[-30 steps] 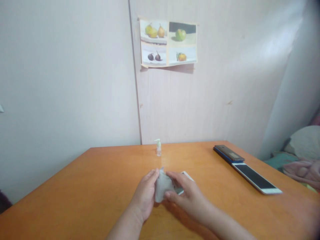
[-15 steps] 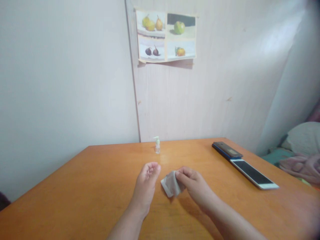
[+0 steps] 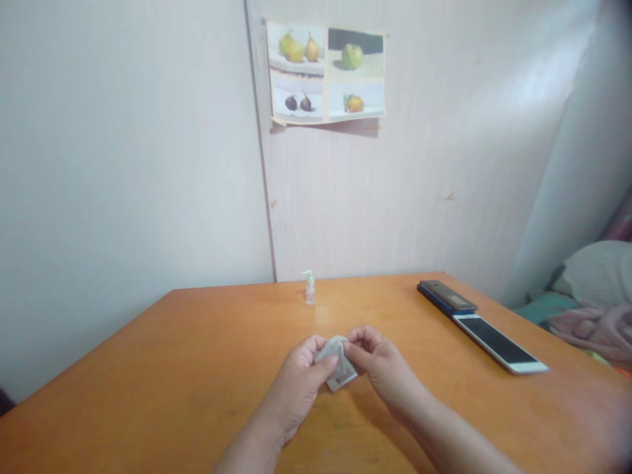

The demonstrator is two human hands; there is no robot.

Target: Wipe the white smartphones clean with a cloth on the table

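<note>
Between my two hands is a small grey cloth (image 3: 342, 376), soft and creased, with a paler lower edge; whether it is a folded piece or a little pouch I cannot tell. My left hand (image 3: 302, 370) pinches its left side, thumb across the front. At its upper right corner, the thumb and fingers of my right hand (image 3: 379, 355) are closed on it. The cloth is held a little above the wooden table (image 3: 197, 355). Beyond the hands stands a small clear pump bottle (image 3: 310, 293) with a pale green top, upright and untouched.
On the right of the table lie a white phone (image 3: 501, 343) with a dark screen and, touching its far end, a dark flat case or phone (image 3: 447, 296). Crumpled bedding (image 3: 587, 329) is past the right edge. A fruit picture sheet (image 3: 326, 74) hangs on the wall behind.
My left hand has moved right and taken hold of the grey cloth, which only my right hand held before. The cloth has turned between the hands.
</note>
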